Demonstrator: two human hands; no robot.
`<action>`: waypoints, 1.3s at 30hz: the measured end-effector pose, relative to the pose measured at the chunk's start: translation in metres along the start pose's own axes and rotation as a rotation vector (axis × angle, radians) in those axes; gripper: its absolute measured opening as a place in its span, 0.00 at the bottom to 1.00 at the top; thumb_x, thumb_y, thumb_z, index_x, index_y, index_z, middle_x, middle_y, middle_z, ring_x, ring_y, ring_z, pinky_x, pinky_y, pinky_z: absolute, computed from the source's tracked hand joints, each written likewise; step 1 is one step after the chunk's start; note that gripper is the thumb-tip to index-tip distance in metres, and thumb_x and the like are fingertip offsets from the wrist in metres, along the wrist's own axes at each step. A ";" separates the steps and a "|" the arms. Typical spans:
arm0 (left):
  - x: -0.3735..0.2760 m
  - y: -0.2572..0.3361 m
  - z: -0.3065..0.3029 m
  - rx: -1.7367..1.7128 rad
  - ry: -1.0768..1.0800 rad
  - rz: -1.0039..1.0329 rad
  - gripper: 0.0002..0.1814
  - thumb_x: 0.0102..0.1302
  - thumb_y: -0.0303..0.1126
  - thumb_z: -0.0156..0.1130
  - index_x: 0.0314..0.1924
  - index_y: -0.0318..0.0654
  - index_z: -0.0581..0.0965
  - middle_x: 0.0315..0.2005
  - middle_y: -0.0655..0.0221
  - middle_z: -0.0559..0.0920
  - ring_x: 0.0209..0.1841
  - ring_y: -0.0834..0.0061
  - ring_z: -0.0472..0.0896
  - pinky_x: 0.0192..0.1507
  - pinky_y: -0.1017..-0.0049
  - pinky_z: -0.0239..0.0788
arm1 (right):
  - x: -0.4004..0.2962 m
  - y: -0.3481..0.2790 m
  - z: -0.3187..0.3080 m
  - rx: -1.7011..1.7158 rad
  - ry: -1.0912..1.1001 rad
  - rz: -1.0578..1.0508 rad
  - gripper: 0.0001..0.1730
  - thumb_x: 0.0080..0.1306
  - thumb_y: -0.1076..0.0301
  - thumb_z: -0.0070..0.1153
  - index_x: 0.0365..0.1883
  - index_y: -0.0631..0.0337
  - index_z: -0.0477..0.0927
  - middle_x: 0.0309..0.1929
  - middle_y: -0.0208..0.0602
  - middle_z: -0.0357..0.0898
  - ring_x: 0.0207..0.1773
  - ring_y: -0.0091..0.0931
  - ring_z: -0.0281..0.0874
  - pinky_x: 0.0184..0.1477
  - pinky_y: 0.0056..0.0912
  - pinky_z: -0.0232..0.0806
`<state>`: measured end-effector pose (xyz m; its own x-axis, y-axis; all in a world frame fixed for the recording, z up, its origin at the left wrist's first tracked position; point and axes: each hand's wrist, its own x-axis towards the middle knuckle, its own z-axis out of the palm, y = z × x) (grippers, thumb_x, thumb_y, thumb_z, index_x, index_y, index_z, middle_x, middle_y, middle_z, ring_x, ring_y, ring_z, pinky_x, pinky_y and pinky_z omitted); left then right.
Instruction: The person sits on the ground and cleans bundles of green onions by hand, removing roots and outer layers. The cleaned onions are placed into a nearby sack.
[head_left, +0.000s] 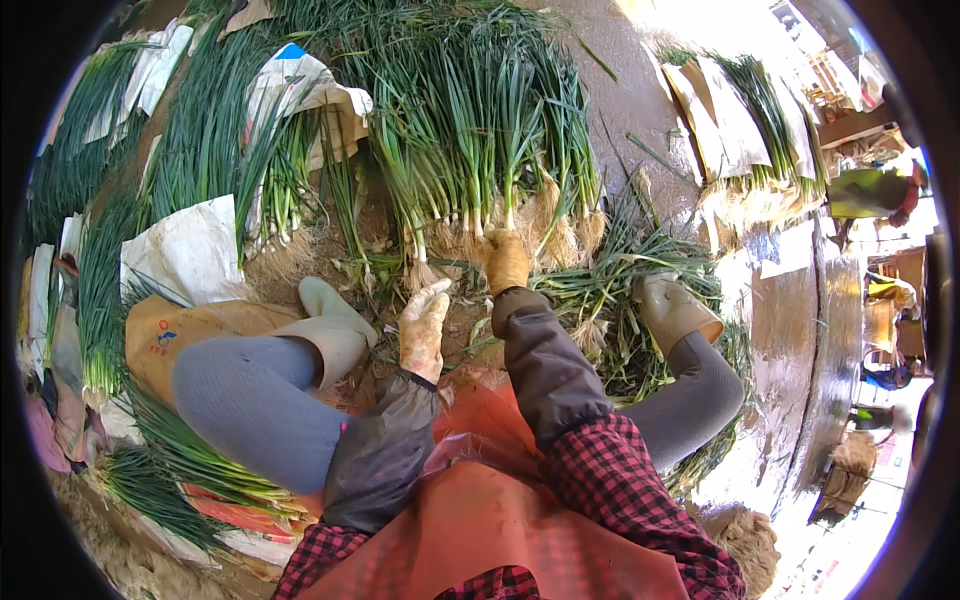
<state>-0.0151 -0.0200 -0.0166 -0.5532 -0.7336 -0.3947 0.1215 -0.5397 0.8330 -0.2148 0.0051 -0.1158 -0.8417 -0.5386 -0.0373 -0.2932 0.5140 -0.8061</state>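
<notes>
A dense row of green onions (465, 127) lies before me, leaves pointing away and white bases with pale roots towards me. My right hand (506, 259), in a yellowish work glove, is closed around the base of a green onion stalk (510, 196) at the row's near edge. The roots below that stalk are hidden by the glove. Lower and to the left, my left hand (424, 330) wears a stained pale glove. Its fingers are partly extended, and I see nothing held in it. Just beyond its fingertips is a tuft of onion roots (420, 276).
Loose leaves and trimmings (622, 300) lie by my right boot (675, 307). My left boot (334, 326) stands beside a brown sack (202, 330). More onion bundles (285, 172) and white sacking (184, 244) are at left. Another wrapped bundle (750, 127) and people (874, 191) are at right.
</notes>
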 end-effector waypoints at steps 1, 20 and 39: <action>-0.002 0.004 -0.028 0.007 0.071 0.018 0.16 0.70 0.29 0.56 0.55 0.32 0.76 0.53 0.65 0.78 0.56 0.75 0.74 0.61 0.77 0.62 | -0.024 -0.058 0.008 0.169 -0.104 0.209 0.07 0.67 0.71 0.55 0.41 0.64 0.79 0.34 0.35 0.81 0.35 0.25 0.77 0.37 0.27 0.72; -0.038 0.014 -0.026 -0.088 -0.151 -0.300 0.19 0.72 0.40 0.52 0.54 0.34 0.71 0.38 0.59 0.83 0.31 0.77 0.82 0.28 0.81 0.74 | -0.072 -0.082 -0.152 0.662 0.121 0.254 0.11 0.70 0.62 0.52 0.38 0.57 0.83 0.31 0.26 0.79 0.23 0.15 0.68 0.24 0.15 0.61; -0.025 -0.034 -0.022 0.058 -0.163 -0.240 0.33 0.66 0.30 0.60 0.67 0.30 0.58 0.38 0.69 0.78 0.32 0.85 0.70 0.32 0.86 0.67 | -0.127 -0.123 -0.100 -0.040 -0.204 -0.303 0.26 0.74 0.46 0.42 0.37 0.59 0.82 0.21 0.33 0.80 0.19 0.24 0.75 0.24 0.31 0.71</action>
<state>0.0126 0.0078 -0.0434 -0.6858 -0.5094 -0.5197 -0.0736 -0.6620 0.7459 -0.1176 0.0775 0.0471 -0.6073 -0.7905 0.0796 -0.5366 0.3342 -0.7748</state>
